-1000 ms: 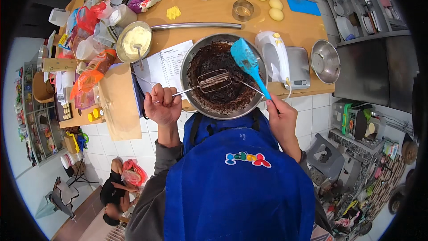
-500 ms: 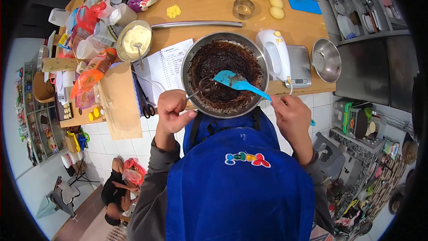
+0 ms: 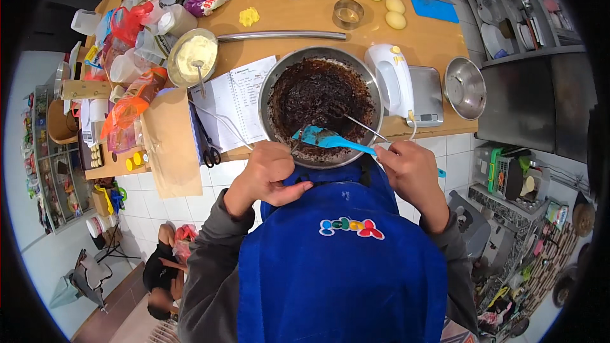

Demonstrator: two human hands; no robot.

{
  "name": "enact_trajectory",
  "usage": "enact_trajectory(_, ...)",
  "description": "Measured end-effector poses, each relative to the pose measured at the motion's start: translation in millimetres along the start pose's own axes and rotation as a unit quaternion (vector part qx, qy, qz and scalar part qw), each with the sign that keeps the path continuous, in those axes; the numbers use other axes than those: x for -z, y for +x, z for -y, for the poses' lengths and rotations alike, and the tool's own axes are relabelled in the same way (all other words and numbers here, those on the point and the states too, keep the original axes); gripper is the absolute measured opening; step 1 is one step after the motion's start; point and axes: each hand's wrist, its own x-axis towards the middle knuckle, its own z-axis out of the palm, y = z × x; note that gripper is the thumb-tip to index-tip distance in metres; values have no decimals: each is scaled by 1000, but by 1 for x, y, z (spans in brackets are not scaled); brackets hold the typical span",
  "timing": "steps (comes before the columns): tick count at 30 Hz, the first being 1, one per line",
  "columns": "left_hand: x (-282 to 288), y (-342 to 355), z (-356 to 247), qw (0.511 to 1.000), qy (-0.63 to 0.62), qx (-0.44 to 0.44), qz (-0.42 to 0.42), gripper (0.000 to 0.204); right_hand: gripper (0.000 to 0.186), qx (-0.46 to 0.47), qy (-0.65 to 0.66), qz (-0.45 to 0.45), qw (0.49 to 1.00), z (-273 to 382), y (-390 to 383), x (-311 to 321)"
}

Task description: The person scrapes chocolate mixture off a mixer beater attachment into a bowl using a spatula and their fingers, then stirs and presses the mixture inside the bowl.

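Inside a steel mixing bowl [image 3: 376,92] at the table's front edge lies a dark, sticky brown mixture [image 3: 318,92]. My right hand [image 3: 413,174] is closed on the handle of a blue spatula [image 3: 327,138], whose smeared blade rests low in the bowl. A mixer beater [image 3: 337,111] sits in the mixture, its metal rod running to the fingers of my right hand; whether they grip it is unclear. At the bowl's near left rim, my left hand [image 3: 267,174] is curled with its thumb stretched out; what its fingers hold, if anything, is hidden.
A white hand mixer [image 3: 389,79] lies on a kitchen scale [image 3: 427,95], beside an empty steel bowl [image 3: 465,89]. Left are an open notebook [image 3: 238,92], scissors [image 3: 210,152] and a bowl of pale cream [image 3: 175,57]. A metal tube [image 3: 279,35] lies behind. Another person [image 3: 164,273] is lower left.
The visible beater rod pointed toward my left hand and now points toward my right. The spatula blade has come nearer and slightly left. My left hand has moved right and a little nearer.
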Motion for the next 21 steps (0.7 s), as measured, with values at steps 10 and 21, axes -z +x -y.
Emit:
enact_trajectory(10,4,3,3,998,-40,38,-20,43,17,-153,238,74,956,-5,-18,-29)
enact_trajectory(21,-41,-6,12,899,108,246,-346,5,18,-249,344,20,905,13,-17,-49)
